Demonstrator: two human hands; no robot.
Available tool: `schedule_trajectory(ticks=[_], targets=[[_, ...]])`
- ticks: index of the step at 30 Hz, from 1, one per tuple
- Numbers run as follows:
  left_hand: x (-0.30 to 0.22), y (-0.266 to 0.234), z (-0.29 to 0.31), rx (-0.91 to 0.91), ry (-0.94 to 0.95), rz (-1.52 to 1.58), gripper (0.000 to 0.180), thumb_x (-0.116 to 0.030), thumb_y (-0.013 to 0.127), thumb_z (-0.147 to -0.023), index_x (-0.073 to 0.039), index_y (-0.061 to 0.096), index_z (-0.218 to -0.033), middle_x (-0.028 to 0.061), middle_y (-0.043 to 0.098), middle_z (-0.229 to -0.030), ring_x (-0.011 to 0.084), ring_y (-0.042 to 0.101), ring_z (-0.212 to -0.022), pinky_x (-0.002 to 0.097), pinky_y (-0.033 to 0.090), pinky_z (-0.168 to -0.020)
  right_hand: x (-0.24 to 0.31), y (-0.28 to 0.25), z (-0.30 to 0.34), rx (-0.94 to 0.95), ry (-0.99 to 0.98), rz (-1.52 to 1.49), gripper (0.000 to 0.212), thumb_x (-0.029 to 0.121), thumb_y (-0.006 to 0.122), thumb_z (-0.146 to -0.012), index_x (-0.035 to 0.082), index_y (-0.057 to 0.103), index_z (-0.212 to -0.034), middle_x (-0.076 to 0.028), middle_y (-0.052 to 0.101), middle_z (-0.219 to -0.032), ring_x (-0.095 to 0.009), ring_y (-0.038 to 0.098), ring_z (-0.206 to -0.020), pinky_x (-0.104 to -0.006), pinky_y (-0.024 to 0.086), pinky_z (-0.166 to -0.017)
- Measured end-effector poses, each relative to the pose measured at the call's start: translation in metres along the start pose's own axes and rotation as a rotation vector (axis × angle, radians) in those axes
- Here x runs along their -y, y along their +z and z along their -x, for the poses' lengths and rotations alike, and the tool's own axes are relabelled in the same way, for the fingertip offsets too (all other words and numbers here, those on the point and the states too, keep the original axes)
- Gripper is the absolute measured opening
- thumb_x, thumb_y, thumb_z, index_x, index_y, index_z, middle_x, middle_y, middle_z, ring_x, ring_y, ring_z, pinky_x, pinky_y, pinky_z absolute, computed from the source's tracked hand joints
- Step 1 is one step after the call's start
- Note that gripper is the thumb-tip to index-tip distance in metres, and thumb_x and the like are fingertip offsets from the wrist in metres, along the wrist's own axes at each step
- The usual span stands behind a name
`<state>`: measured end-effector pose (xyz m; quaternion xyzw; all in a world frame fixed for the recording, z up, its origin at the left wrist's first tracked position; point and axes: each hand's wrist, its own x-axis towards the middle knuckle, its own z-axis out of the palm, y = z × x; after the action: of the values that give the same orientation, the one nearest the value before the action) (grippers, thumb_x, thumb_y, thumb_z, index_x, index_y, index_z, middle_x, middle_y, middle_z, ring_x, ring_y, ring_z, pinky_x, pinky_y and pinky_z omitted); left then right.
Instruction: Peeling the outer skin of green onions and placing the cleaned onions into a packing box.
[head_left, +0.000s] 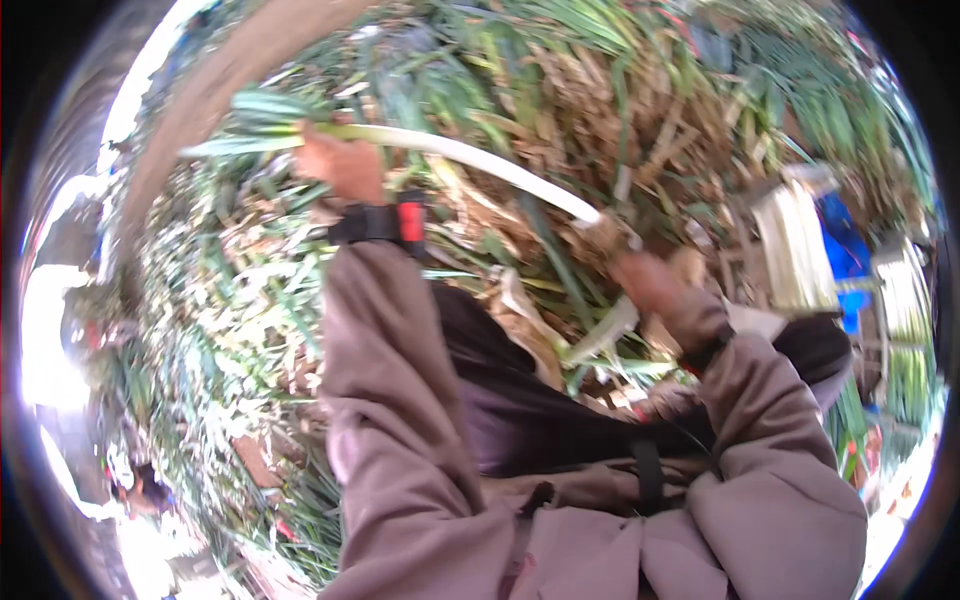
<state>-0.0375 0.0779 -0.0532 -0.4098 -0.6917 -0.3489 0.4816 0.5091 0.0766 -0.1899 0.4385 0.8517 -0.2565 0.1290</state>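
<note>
A long green onion (470, 157) with a white stem stretches between my two hands, bowed in an arc. My left hand (340, 165), at the upper left, is closed around it where the stem turns to green leaves; the leaves (255, 122) fan out past my fist. At the other end are the brownish roots (600, 236). My right hand (655, 285) is closed at this root end, lower and to the right. Blur hides how its fingers sit there. A black band with a red part (380, 222) circles my left wrist.
Loose green leaves and dry brown husks (640, 110) cover the ground ahead and to the left (230, 300). At the right, a stack of trimmed white stems (795, 245) stands beside a blue sheet (845, 240). Another bundle (905, 300) lies further right. A brown post or beam (215, 85) curves across the upper left.
</note>
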Motion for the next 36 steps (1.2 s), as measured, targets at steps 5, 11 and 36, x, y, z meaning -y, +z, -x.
schedule_trajectory(ticks=[5,11,36], targets=[[-0.059,-0.028,-0.034,-0.056,-0.169,0.188,0.029,-0.023,0.064,-0.119,-0.002,0.054,-0.137,0.0113,0.060,-0.119,0.0240,0.063,-0.100,0.0341,0.058,-0.089,0.008,0.052,0.041,0.223,-0.411,-0.225,0.069,0.033,0.076,-0.116,-0.003,0.053,-0.170,-0.024,0.065,-0.161,-0.037,0.067,-0.140,-0.0468,0.054,-0.121],[-0.181,-0.060,-0.064,0.102,-1.474,2.086,0.029,-0.020,0.068,-0.119,0.002,0.061,-0.136,0.0179,0.070,-0.119,0.0336,0.072,-0.111,0.0498,0.063,-0.108,0.120,-0.148,-0.001,-0.248,-0.480,-1.723,0.061,0.034,0.078,-0.117,0.007,0.055,-0.167,-0.005,0.072,-0.132,-0.015,0.071,-0.105,-0.0355,0.062,-0.091],[-0.504,-0.048,0.165,1.872,-1.210,1.383,0.027,-0.033,0.076,-0.117,-0.009,0.080,-0.131,0.0005,0.081,-0.110,0.0165,0.078,-0.099,0.0363,0.068,-0.091,-0.469,-0.312,0.557,-0.425,0.667,0.660,0.030,0.027,0.080,-0.103,0.005,0.084,-0.123,-0.021,0.084,-0.111,-0.042,0.082,-0.103,-0.0529,0.067,-0.091]])
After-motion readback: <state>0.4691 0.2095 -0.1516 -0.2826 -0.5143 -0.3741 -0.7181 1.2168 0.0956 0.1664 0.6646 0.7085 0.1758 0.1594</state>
